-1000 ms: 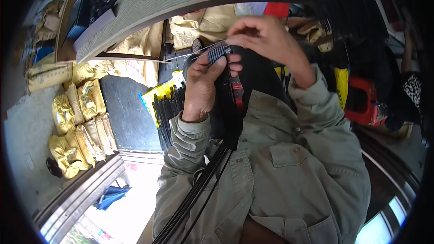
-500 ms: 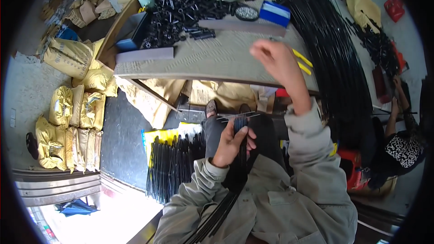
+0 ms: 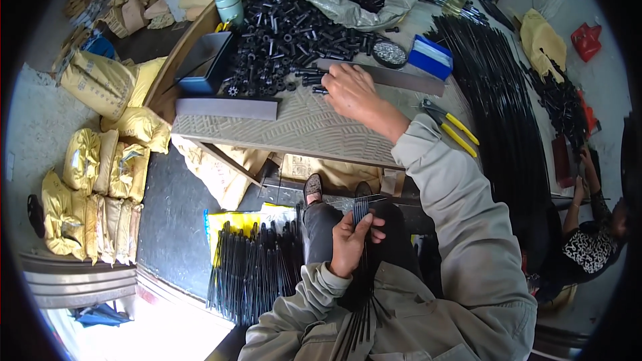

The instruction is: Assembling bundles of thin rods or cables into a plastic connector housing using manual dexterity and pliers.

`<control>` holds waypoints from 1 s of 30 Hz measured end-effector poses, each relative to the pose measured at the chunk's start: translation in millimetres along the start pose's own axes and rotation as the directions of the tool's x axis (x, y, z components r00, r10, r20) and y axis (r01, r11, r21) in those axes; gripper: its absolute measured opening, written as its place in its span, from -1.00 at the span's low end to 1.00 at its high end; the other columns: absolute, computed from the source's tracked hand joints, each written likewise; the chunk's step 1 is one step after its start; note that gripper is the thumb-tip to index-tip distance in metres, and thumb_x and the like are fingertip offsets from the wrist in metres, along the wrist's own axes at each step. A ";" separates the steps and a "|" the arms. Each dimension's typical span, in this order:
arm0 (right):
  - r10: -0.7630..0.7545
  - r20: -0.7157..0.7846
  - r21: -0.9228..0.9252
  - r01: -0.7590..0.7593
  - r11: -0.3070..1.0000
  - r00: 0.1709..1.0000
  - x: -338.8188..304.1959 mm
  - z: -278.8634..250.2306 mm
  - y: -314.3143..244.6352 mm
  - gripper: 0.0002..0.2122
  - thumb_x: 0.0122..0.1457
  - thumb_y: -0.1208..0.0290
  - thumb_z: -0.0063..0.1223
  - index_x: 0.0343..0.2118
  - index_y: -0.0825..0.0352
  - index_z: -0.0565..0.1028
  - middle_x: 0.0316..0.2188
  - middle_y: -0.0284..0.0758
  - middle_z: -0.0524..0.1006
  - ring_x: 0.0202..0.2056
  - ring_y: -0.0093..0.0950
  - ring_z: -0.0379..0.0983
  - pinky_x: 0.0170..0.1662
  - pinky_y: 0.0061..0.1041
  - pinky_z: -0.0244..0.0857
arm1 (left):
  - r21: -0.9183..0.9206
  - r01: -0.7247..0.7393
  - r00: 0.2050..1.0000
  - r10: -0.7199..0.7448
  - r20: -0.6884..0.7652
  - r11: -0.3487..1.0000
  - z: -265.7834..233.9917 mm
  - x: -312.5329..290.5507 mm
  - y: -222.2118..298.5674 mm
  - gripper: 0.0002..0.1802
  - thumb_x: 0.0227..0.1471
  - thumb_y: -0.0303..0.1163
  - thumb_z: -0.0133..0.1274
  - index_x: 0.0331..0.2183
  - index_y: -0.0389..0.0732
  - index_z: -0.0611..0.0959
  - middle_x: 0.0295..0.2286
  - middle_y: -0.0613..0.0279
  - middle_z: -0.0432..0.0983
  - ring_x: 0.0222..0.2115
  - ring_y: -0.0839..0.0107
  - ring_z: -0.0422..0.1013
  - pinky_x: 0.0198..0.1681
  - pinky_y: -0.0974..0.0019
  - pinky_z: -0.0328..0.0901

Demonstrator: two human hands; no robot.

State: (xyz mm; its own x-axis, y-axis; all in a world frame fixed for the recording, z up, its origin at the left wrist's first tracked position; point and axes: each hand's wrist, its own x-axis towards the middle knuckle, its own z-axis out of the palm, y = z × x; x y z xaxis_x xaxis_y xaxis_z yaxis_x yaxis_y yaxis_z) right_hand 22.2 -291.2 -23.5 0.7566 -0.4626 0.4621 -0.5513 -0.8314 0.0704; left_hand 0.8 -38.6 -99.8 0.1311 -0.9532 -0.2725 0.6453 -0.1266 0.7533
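In my lap my left hand [image 3: 353,235] is closed round a bundle of thin black rods [image 3: 362,274]. Fine metal wires stick out at the bundle's top, some crosswise, and the lower ends fan out over my jacket. My right hand [image 3: 351,93] reaches over the worktable [image 3: 321,124], its fingers curled down onto small black plastic tubular parts [image 3: 309,79] at the near edge of a large pile [image 3: 281,37]. The fingertips are partly hidden, so how many parts they grip cannot be made out.
Yellow-handled pliers [image 3: 455,127], a blue box [image 3: 430,57] and a round dish [image 3: 389,54] lie on the table. Long black rods [image 3: 488,93] cover its right side; another bunch [image 3: 254,271] stands left of my legs. A co-worker's arm [image 3: 576,210] shows far right.
My right hand has come down and leftward from above the table's right part to the black parts. My left hand still holds the bundle. The view has shifted a little.
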 end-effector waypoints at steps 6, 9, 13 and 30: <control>0.183 0.048 0.398 -0.187 0.898 0.982 28.7 -17.5 43.5 -0.78 -0.14 0.36 0.14 -0.44 0.33 0.41 -0.47 -0.24 0.38 -0.34 -0.28 0.37 -0.29 -0.39 0.24 | 0.048 -0.033 0.999 0.034 -0.018 0.998 0.1 5.8 1.3 -0.83 0.09 -0.41 -0.12 -0.29 -0.30 0.42 -0.54 0.25 0.44 -0.65 0.56 0.34 -0.59 0.54 0.23; 0.447 0.001 0.600 -0.358 0.715 0.895 49.8 8.1 104.5 -0.77 -0.15 0.35 0.15 -0.44 0.33 0.41 -0.50 -0.18 0.45 -0.42 -0.25 0.41 -0.35 -0.38 0.26 | 0.050 -0.019 1.000 0.020 -0.009 0.999 0.4 9.5 -1.2 -0.84 0.09 -0.41 -0.13 -0.30 -0.30 0.43 -0.55 0.27 0.43 -0.66 0.57 0.34 -0.60 0.54 0.22; 0.627 -0.044 0.449 -0.545 0.708 0.778 62.5 26.0 111.2 -0.77 -0.13 0.37 0.15 -0.43 0.36 0.41 -0.52 -0.20 0.50 -0.48 -0.34 0.42 -0.34 -0.44 0.27 | 0.046 -0.007 1.000 0.008 -0.025 0.999 -4.0 7.7 -4.7 -0.84 0.09 -0.41 -0.13 -0.30 -0.29 0.43 -0.56 0.28 0.42 -0.66 0.58 0.33 -0.61 0.54 0.21; 0.056 0.396 0.913 -0.399 0.085 0.917 -186.7 -100.1 -28.5 -0.80 0.04 0.47 0.03 -0.25 0.38 0.48 -0.42 -0.36 0.51 -0.49 -0.73 0.32 -0.46 -0.78 0.19 | 0.004 -0.053 0.998 0.053 0.017 0.999 41.6 -25.5 -9.7 -0.73 0.17 -0.24 -0.33 -0.27 -0.27 0.26 -0.43 -0.02 0.48 -0.66 0.42 0.40 -0.62 0.48 0.27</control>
State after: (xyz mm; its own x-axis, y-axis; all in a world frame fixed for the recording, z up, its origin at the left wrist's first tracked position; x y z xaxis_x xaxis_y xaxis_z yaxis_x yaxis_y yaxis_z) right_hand -138.6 -150.4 -23.3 0.8017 -0.5926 0.0779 -0.0281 -0.1676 -0.9855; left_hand -40.1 -24.5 -75.2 0.1525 -0.9630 -0.2222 0.6342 -0.0770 0.7693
